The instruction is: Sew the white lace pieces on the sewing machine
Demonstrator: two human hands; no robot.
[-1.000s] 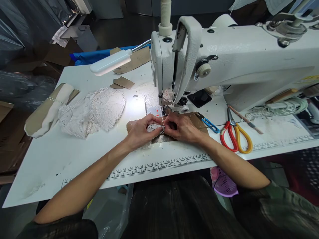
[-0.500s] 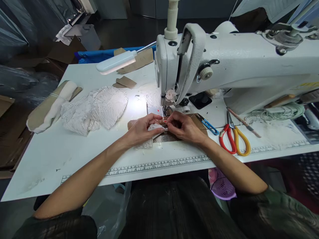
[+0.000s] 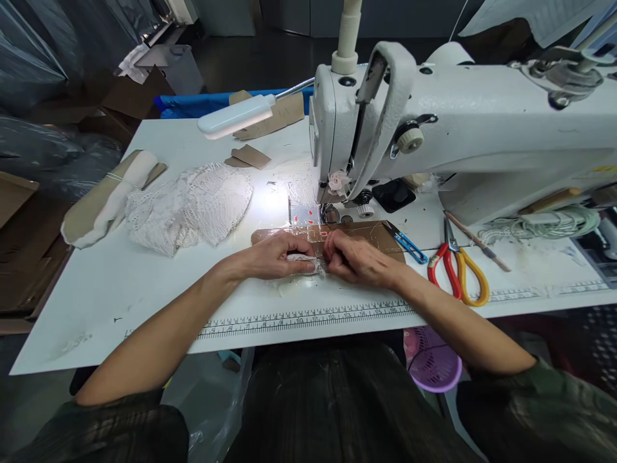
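Observation:
Between my hands is a small piece of white lace (image 3: 318, 265), in front of the needle of a white sewing machine (image 3: 376, 122). My left hand (image 3: 279, 256) is closed on the lace, thumb and fingers pinching it. My right hand (image 3: 354, 257) has its fingers curled in at the lace's right end; the fingertips are hidden, but they seem to grip that end. Under both hands lies a brown, tape-covered board (image 3: 380, 236) with red marks near the presser foot. Blue thread snips (image 3: 407, 243) rest just right of my right hand.
Scissors with red and yellow handles (image 3: 456, 267) lie at the right, beside a thin stick (image 3: 477, 241). At the left are a heap of white lace (image 3: 193, 206) and a tied fabric roll (image 3: 113, 196). A lamp (image 3: 236, 116) hangs over the table. A printed ruler (image 3: 308, 319) runs along the front edge.
The lace and both hands have come slightly toward me, away from the needle. My left fingers have folded more tightly around the lace, and my right fingers are more curled. The view has shifted a little.

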